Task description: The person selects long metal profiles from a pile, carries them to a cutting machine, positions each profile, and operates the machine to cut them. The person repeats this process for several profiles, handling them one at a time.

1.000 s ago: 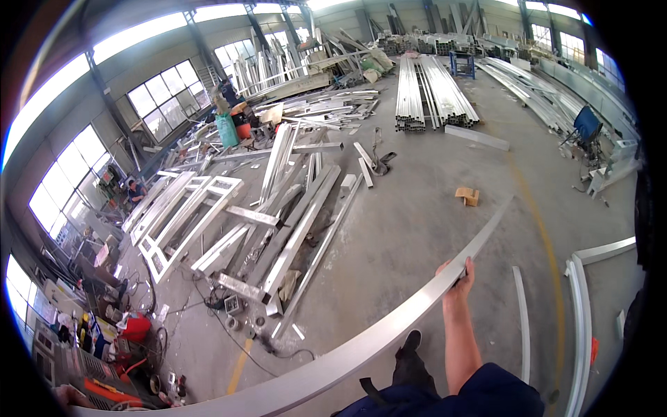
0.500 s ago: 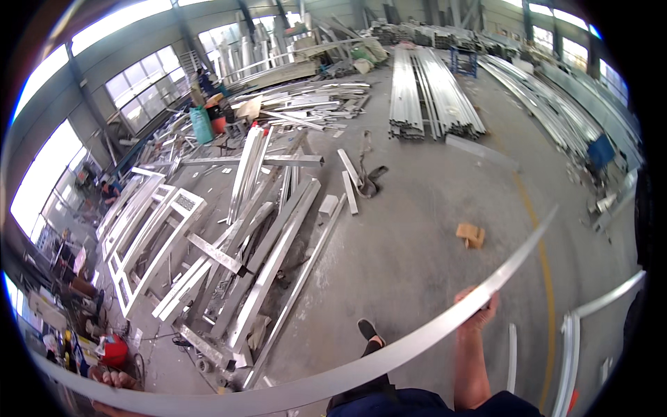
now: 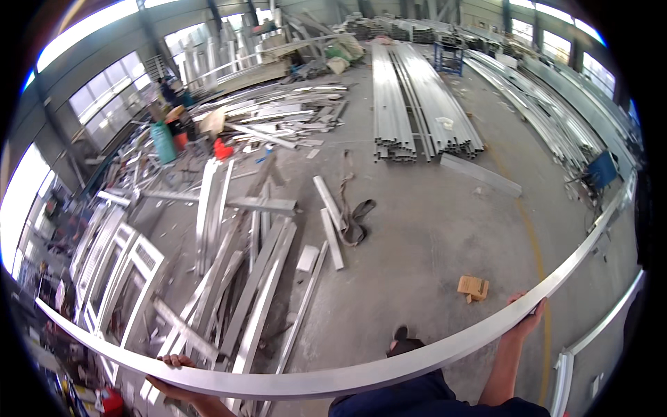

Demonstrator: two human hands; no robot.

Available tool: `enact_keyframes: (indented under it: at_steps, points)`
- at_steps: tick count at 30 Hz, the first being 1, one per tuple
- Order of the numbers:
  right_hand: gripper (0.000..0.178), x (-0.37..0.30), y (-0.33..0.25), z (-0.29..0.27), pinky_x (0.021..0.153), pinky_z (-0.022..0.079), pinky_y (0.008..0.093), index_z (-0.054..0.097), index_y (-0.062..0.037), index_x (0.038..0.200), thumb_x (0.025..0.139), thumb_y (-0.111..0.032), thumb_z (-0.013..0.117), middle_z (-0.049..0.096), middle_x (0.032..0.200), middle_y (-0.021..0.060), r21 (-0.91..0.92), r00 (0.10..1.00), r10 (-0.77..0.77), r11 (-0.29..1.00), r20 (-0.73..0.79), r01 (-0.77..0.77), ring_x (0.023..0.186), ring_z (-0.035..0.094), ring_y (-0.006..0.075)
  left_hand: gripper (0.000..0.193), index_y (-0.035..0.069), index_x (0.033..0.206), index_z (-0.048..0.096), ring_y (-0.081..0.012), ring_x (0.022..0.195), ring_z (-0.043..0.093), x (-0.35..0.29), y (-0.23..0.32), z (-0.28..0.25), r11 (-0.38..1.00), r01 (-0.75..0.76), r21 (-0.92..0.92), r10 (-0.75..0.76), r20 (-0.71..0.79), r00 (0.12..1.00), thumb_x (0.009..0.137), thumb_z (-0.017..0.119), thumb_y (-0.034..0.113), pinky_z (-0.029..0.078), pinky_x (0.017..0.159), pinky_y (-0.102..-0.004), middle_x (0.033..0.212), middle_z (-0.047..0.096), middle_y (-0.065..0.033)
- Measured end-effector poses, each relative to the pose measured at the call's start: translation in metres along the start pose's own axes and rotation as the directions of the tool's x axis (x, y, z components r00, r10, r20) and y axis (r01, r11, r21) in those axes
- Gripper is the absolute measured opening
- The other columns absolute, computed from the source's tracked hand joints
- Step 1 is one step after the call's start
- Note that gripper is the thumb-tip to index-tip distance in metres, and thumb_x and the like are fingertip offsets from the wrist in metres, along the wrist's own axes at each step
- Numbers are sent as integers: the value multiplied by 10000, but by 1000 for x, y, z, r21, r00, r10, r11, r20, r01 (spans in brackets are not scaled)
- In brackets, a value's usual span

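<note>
A long, silvery rectangular metal tube lies across in front of me at about waist height; the fisheye view bends it. My left hand is closed round it left of the middle, its fingertips showing over the upper edge. Farther right, my right hand grips the same tube from below, part of the hand hidden behind it. The tube's left end passes over the white metal frames, and its right end reaches toward the right wall.
Metal profiles lie piled on the floor to the left. Ahead are a dark strap, short offcuts and a large stack of tubes. A small cardboard box sits on the floor nearby. Long profiles line the right side.
The tube has swung to a more level position, its right end farther right. My left hand has moved right and up in view, my right hand to the right. The view has shifted.
</note>
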State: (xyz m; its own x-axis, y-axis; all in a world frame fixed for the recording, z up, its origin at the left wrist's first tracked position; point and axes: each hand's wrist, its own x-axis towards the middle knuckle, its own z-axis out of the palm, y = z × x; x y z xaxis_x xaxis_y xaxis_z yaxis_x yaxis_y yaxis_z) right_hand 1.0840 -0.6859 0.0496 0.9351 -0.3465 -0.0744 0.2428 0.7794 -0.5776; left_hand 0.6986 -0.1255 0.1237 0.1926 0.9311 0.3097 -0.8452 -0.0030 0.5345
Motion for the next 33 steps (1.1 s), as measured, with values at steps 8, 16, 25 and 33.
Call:
enact_keyframes:
  at_steps: [8, 16, 25, 33]
  points:
    - [421, 222, 150, 54, 660, 491, 320, 497, 1, 1108, 988, -400, 452, 555, 901, 96, -8, 989, -128, 992, 72, 129, 754, 544, 184, 559, 81, 862, 558, -187, 569, 546, 156, -326, 71, 972, 223, 70, -181, -381, 907, 865, 514, 639, 489, 504, -302, 715, 570, -63]
    - [362, 409, 285, 186, 682, 494, 317, 485, 0, 1087, 979, -344, 464, 551, 906, 84, -48, 986, -130, 990, 104, 135, 758, 544, 186, 600, 58, 938, 500, -232, 631, 553, 333, -572, 177, 923, 385, 15, -336, -456, 824, 855, 502, 653, 496, 608, -364, 756, 546, -80]
    - [510, 638, 471, 251, 928, 477, 465, 513, 59, 1213, 956, -382, 507, 573, 1165, 195, -899, 692, -715, 234, 100, 371, 1060, 566, 312, 598, 52, 994, 478, -248, 629, 543, 544, -856, 234, 899, 427, -100, -423, -451, 786, 856, 509, 633, 494, 602, -404, 764, 546, -113]
    - [479, 734, 585, 454, 825, 532, 448, 525, 95, 1156, 961, -342, 503, 597, 1041, 202, -443, 834, -541, 777, -109, 447, 933, 603, 322, 599, 61, 1066, 423, -293, 688, 565, 692, -1030, 306, 797, 568, -206, -599, -387, 701, 881, 483, 627, 507, 655, -427, 806, 558, -141]
